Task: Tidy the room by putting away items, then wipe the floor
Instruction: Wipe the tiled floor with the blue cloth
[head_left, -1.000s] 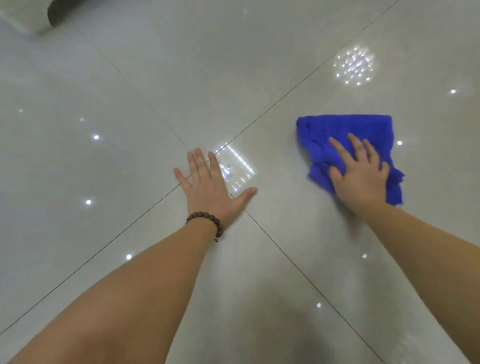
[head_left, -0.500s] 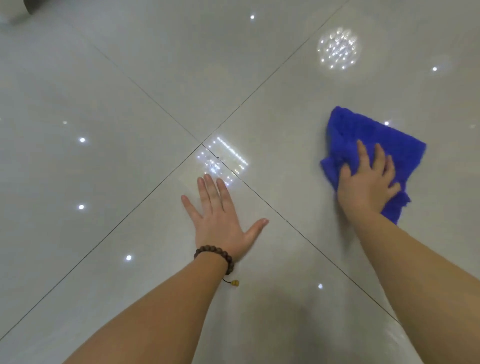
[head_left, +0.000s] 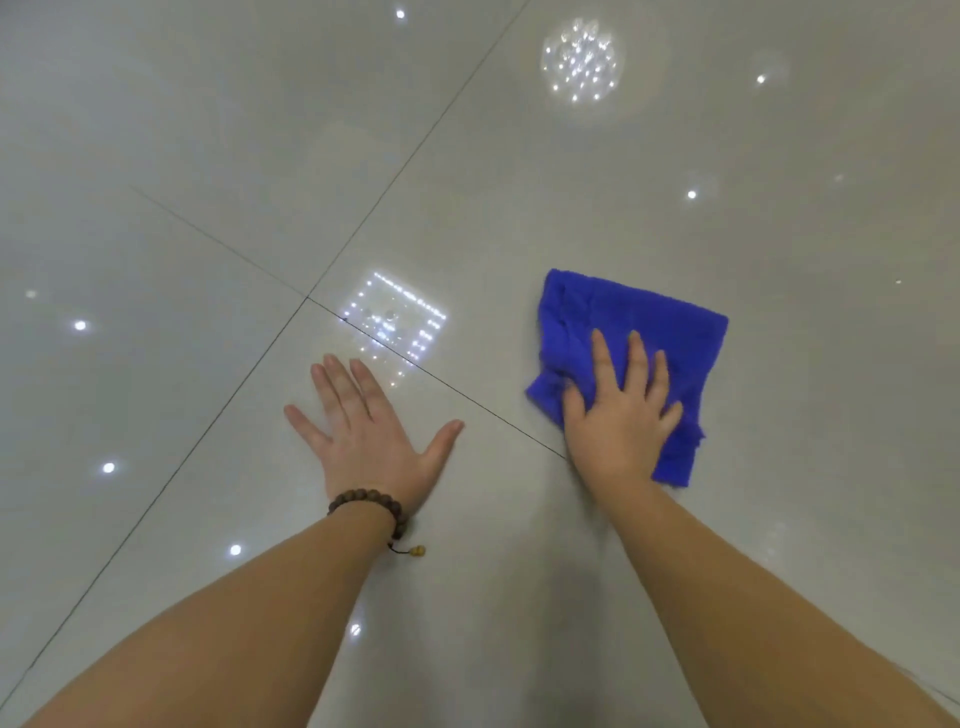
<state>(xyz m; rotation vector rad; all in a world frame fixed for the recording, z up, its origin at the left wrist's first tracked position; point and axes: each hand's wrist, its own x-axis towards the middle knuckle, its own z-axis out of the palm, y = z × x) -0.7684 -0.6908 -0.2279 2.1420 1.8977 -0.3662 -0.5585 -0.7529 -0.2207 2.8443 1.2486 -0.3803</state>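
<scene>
Blue cloth (head_left: 644, 332) lies flat on the glossy tiled floor (head_left: 571, 208), just right of where the grout lines (head_left: 249, 260) cross. Our right hand (head_left: 621, 421) presses its near edge, fingers spread rather than gripping. Our left hand (head_left: 366, 431), with a beaded bracelet (head_left: 371, 501), rests open and flat on bare tile, holding nothing. Bare tile surrounds the cloth on every side.

No readable text, labels, brands or numbers anywhere in view.
</scene>
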